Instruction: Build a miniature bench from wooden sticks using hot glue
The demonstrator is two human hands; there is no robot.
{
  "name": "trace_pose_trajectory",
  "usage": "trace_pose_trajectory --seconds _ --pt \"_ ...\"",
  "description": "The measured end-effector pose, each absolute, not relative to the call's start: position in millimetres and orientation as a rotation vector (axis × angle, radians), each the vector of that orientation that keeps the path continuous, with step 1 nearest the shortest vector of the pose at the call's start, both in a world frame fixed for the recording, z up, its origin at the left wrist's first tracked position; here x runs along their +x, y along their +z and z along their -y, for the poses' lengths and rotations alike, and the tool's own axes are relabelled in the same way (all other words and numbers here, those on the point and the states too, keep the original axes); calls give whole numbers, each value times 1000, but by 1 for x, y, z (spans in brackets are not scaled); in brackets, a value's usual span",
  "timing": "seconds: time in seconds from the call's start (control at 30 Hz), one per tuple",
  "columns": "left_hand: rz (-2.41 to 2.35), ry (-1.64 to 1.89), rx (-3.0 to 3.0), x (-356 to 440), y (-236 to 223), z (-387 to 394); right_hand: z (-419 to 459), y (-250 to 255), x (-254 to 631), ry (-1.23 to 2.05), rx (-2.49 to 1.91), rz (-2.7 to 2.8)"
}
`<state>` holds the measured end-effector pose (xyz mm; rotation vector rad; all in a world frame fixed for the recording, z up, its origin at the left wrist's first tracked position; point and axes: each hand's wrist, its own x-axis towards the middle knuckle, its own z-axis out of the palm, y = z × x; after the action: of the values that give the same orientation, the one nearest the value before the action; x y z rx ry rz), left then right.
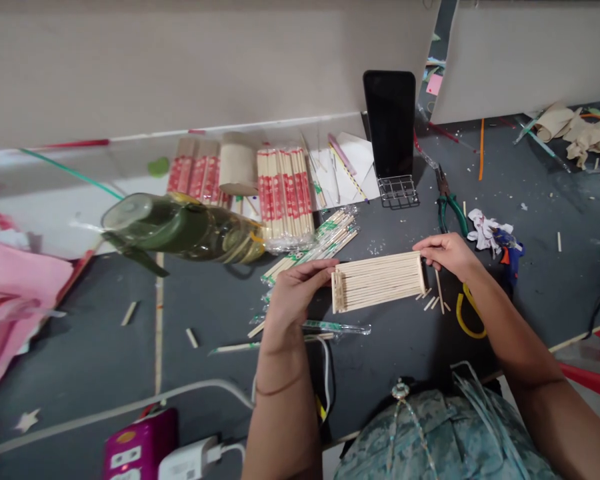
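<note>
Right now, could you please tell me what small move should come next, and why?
I'd perhaps brush the short pieces aside with the right hand: they lie close to the stick panel, whose left end the left hand holds.

Pink sheet [25,287] cut off at left; purple socket block [147,437] (white charger [187,461] too) at bottom.

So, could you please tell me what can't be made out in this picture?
All in the head view:
- Stick panel, underside: turned away.
- Purple socket block, near end: cut off by bottom edge.
- Red wrappers, print: too small.
- Yellow loop, remainder: hidden by right forearm.
</note>
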<state>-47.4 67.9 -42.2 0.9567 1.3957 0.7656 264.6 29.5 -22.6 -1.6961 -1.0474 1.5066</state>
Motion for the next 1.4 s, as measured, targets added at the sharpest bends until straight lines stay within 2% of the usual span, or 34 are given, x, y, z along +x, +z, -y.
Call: trace_pose_trajectory --seconds 1.4 --pt "-1253 893 913 -28 -50 -64 -21 -42 265 1445 -1563 995"
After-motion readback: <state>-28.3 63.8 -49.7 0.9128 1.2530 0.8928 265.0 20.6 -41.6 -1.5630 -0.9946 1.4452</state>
